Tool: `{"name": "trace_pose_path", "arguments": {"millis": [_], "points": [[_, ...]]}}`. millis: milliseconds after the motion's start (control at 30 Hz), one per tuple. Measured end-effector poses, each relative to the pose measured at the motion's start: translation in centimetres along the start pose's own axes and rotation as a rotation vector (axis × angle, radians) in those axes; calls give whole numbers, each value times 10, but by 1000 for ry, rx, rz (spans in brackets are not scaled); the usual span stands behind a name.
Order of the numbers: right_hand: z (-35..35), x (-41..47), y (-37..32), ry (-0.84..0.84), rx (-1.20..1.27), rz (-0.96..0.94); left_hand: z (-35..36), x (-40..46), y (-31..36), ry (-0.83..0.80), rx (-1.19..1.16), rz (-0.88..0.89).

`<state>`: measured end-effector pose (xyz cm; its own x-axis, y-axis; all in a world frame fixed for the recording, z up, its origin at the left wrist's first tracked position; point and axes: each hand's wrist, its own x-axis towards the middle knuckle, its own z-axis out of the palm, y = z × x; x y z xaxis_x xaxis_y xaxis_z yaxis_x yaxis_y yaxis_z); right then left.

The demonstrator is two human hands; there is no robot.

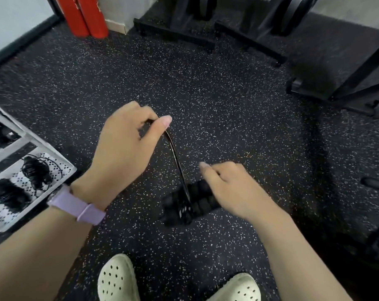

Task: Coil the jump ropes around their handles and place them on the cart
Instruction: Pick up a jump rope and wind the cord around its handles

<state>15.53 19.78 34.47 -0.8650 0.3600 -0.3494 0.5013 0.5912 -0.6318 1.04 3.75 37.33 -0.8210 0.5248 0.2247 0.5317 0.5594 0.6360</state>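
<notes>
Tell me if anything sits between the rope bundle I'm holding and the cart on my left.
Nothing visible does. The handles hang from the right hand, with the rope pulled taut by the left hand. Only bare speckled floor and your left forearm lie toward the cart, where coiled ropes already rest.

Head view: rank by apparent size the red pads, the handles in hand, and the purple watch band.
1. Red pads, cropped by the frame's top edge.
2. Handles, partly covered by the right hand.
3. Purple watch band.
The handles and band look close; nearness makes that unsure.
</notes>
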Motion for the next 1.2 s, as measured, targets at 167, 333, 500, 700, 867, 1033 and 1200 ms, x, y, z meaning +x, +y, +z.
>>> {"name": "trace_pose_path", "arguments": {"millis": [167,333,500,700,867,1033,1200], "points": [[-1,-15,-24,-324,495,-64,7,-1,-12,-173,-154,-144],[-16,-17,-22,-289,1296,-18,11,-2,-13,-370,-363,-283],[-24,-1,-6,25,1729,78,13,-16,14,-569,-167,-318],[-23,11,10,481,1265,286,26,-35,31,-534,204,-41],[-21,16,23,604,1030,303,18,-33,19,-445,354,-48],[-25,12,42,546,663,321,11,-17,0,-301,406,-178],[-24,2,38,293,135,170,5,-4,0,-17,316,-48]]}}
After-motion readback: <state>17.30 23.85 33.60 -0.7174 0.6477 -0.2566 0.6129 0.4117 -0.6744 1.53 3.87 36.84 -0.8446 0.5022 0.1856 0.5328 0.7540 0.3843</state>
